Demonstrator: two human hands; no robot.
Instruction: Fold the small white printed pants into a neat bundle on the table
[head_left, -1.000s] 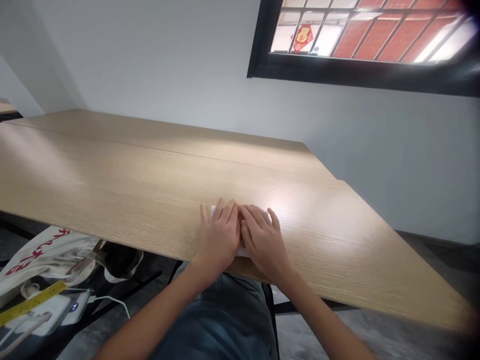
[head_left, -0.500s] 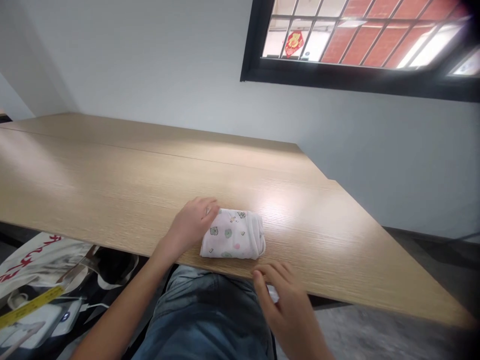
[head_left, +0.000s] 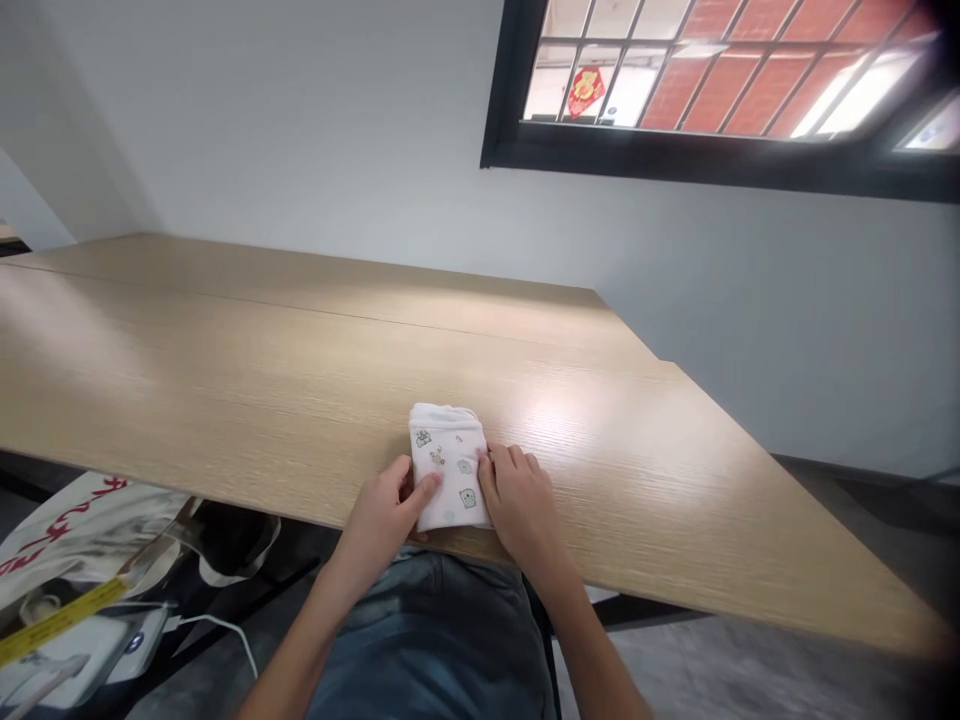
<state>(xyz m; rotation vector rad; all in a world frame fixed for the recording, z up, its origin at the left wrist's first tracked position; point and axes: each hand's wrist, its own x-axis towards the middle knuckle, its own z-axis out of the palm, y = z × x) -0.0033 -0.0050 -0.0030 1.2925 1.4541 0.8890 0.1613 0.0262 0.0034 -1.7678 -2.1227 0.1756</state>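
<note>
A small folded white cloth (head_left: 448,456) with little printed pictures lies on the wooden table (head_left: 300,380), near its front edge. My left hand (head_left: 386,518) grips the cloth's lower left side, thumb on top. My right hand (head_left: 519,497) presses on the cloth's right edge, fingers curled over it. Below the table edge my blue jeans (head_left: 435,640) show.
A white bag with red print (head_left: 82,520) and white devices with a cable (head_left: 97,630) lie on the floor at the lower left. The white wall and a black-framed window (head_left: 720,150) stand behind the table. The table's right end slants away towards the grey floor.
The cloth has been turned from lying sideways to lying lengthways away from me. My right hand came back up from below the table edge onto it, and my left hand moved to its near corner.
</note>
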